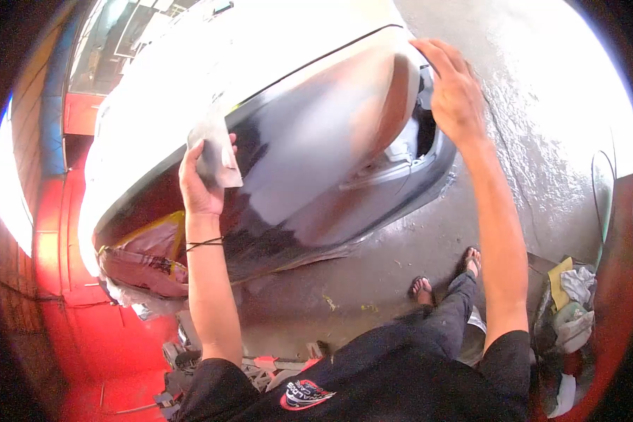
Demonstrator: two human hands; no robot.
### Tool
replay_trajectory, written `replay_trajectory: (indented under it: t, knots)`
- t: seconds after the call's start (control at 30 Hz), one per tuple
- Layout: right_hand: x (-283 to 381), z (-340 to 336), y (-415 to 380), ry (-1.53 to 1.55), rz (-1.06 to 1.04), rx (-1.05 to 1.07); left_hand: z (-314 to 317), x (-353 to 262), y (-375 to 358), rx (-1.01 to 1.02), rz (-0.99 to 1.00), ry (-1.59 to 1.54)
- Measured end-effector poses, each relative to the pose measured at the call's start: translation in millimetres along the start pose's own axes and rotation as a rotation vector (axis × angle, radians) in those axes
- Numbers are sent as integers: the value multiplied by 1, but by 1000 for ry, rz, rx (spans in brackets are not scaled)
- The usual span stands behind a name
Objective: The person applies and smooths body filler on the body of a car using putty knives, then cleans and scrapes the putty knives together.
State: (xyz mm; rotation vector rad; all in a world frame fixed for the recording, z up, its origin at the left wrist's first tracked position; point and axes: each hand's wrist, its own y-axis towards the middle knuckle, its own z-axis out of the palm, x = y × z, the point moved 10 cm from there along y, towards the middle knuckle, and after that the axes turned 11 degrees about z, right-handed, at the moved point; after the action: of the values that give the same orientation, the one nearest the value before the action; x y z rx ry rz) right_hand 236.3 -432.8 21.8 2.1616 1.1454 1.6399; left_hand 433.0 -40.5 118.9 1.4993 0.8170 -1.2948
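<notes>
Beside the left fingers (194, 152), the car panel (295, 144) looks smooth, matt grey amid glossy dark areas; beyond the right fingers (444, 59), shiny, rough floor (534, 133).

Your left hand (202, 188) grips a pale flat pad (218, 153) by the patchy grey panel (295, 133). Your right hand (458, 98) is at its far edge, contact unclear. Masking film (147, 260) lower left, rags (575, 309) right.

Head view, facing forward, downward (fisheye)
</notes>
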Motion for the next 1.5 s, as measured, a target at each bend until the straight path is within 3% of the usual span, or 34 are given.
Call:
replay_trajectory:
  t: [0.23,0.47,0.6,0.77,0.87,0.97,1.07,1.13,1.2,1.27,1.3,1.33,1.4,1.5]
  knots:
    - [9,33,-13,22,-13,47,-3,6,1,1,-23,15]
    - [68,32,-162,-101,-11,-59,-1,5,-1,4,-7,23]
    - [80,26,-211,-83,34,86,1,4,1,45,12,12]
    - [42,-11,-179,237,254,94,0,6,3,92,17,1]
    - [13,-22,-156,734,420,149,3,7,-4,91,-8,-40]
    - [44,-62,-150,903,509,264,43,42,-68,41,-133,-38]
    - [102,-93,-161,974,257,313,97,77,-158,-43,-221,-69]
    - [134,-105,-171,907,83,382,120,104,-199,-26,-314,-291]
    - [142,-103,-191,755,38,445,147,92,-220,18,-358,-468]
    - [134,-104,-201,579,-30,484,145,100,-231,-122,-542,-508]
    - [128,-104,-202,511,-56,499,134,95,-223,-157,-472,-383]
    - [123,-105,-202,442,-79,516,133,81,-222,-210,-525,-390]
    - [96,-94,-191,250,-7,582,101,68,-190,-147,-474,-729]
    - [52,-71,-166,107,103,560,50,1,-116,-252,-88,-521]
